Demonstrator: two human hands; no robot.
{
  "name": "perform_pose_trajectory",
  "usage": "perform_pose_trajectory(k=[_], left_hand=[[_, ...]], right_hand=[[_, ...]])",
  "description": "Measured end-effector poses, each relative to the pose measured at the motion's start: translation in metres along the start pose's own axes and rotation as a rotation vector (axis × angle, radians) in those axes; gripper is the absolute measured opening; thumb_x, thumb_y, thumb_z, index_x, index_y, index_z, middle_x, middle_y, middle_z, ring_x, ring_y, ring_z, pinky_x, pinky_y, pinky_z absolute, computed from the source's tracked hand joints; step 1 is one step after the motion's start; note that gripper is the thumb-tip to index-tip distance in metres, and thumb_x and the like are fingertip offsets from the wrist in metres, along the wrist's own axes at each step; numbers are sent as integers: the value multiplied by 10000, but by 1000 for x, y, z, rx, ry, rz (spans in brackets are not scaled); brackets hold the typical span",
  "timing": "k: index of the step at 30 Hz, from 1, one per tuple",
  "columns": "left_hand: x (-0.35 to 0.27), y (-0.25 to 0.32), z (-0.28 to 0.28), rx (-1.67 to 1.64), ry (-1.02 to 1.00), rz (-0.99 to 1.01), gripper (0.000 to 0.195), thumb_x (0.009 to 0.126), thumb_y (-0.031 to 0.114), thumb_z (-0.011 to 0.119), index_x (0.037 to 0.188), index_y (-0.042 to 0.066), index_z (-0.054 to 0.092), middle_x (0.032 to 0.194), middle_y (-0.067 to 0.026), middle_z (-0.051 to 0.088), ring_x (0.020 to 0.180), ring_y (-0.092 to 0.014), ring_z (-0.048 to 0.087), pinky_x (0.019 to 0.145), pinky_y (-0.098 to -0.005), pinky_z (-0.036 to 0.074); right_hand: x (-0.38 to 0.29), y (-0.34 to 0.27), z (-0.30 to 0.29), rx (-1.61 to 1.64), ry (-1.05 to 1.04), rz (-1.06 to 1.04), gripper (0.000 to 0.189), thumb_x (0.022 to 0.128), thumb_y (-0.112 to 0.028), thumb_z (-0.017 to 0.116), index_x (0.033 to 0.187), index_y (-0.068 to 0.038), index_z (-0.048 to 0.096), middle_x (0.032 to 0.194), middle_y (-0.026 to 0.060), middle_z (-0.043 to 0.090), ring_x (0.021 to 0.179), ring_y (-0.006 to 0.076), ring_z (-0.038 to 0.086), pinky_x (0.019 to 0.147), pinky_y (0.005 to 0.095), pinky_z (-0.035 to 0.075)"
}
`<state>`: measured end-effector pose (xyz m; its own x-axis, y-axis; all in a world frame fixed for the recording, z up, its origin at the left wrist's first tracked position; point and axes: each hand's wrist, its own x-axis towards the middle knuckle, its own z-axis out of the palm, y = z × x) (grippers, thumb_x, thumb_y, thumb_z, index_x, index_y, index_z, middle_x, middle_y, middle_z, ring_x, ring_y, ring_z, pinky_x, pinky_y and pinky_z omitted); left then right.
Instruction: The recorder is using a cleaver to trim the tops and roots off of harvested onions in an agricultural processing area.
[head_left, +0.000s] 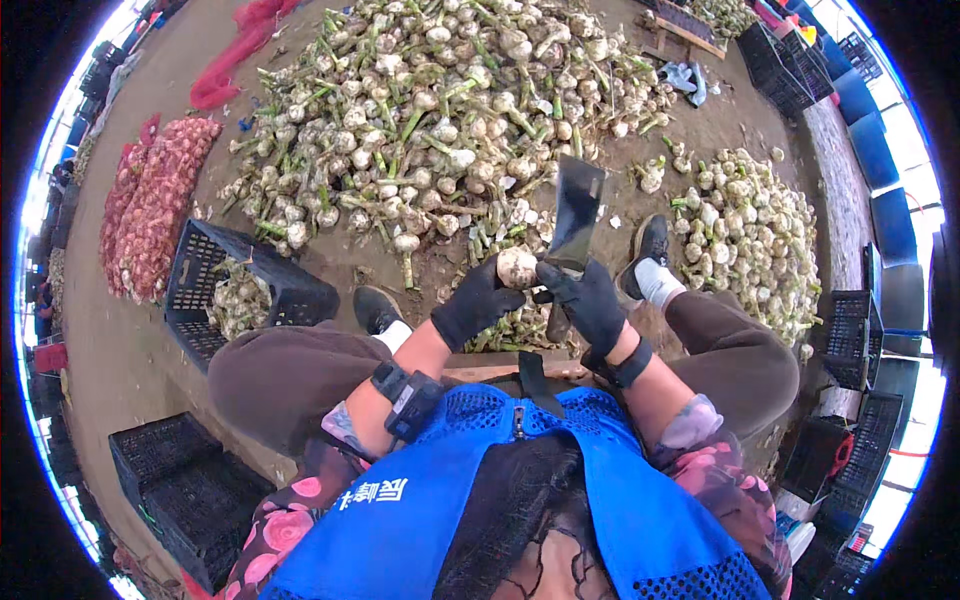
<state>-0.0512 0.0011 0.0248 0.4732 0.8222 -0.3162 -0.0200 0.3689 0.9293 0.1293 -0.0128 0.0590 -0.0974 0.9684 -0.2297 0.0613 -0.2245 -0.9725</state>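
My left hand (478, 301), in a black glove, grips a whitish, soil-stained garlic bulb (517, 268). Close beside it, my right hand (587, 301), gloved in black too, is closed around a cleaver (577, 210). Its broad dark blade points up and away from me, and the handle end shows below the hand. The bulb sits just left of the blade's base; whether they touch is hard to tell. Garlic trimmings (517, 330) lie on the ground beneath my hands. In front spreads a large heap of garlic with green stalks (450, 127).
A second heap of garlic bulbs (742, 240) lies right of my foot. On the left stand a black plastic crate (300, 296) holding some garlic and full red mesh sacks (161, 210). Another black crate (187, 495) is at lower left. Several crates (851, 337) line the right side.
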Motion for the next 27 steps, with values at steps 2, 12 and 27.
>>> perform_pose_trajectory(k=[2,12,27], left_hand=[[-1,-2,-3,16,-5,49,465,739,-27,637,1185,20,511,1061,-32,613,954,-122,585,847,-280,477],[-1,-16,-10,174,-18,216,234,853,93,631,1079,37,605,957,-35,625,841,-133,556,708,-294,476],[-5,3,5,1191,182,349,530,791,59,624,1288,63,440,994,-22,609,877,-129,572,736,-277,479]], right_hand=[[-1,-5,1,-139,11,-14,282,786,-269,710,945,-40,665,771,76,673,677,120,604,623,294,482],[-10,-24,-1,-1035,13,-545,152,708,-130,636,810,-79,537,742,135,562,706,352,582,590,437,457],[4,2,-8,-63,-58,-46,235,842,-201,677,962,-3,635,837,50,660,775,85,573,676,269,476]])
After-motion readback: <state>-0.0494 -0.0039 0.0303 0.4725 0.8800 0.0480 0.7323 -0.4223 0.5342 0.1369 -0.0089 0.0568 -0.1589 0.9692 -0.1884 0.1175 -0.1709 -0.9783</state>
